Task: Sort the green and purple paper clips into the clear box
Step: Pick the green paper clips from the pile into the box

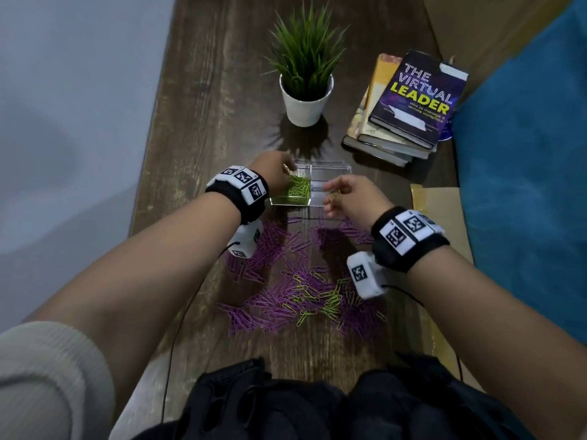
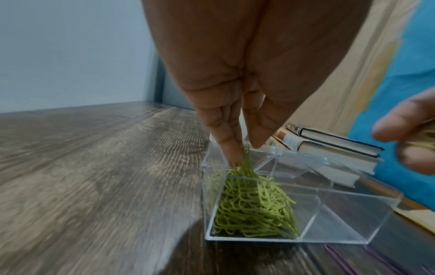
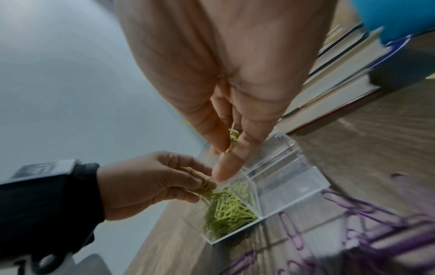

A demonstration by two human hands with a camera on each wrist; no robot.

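Purple paper clips (image 1: 273,290) lie strewn on the desk (image 1: 197,128) nearer than the clear box (image 1: 309,185), a few green ones mixed in. Left hand (image 1: 274,176) pinches green paper clips (image 2: 244,160) over the box's green-filled left compartment. Right hand (image 1: 351,198) pinches a few green clips over its right side. Potted plant (image 1: 306,81) and books (image 1: 409,106) stand beyond the box.

Wooden table (image 1: 197,128), clear box (image 1: 330,169), purple paper clips (image 1: 270,246), potted plant (image 1: 305,103), book stack (image 1: 403,122)

One clear box (image 1: 330,185); one potted plant (image 1: 306,90); two hands; paper clips too many to count.
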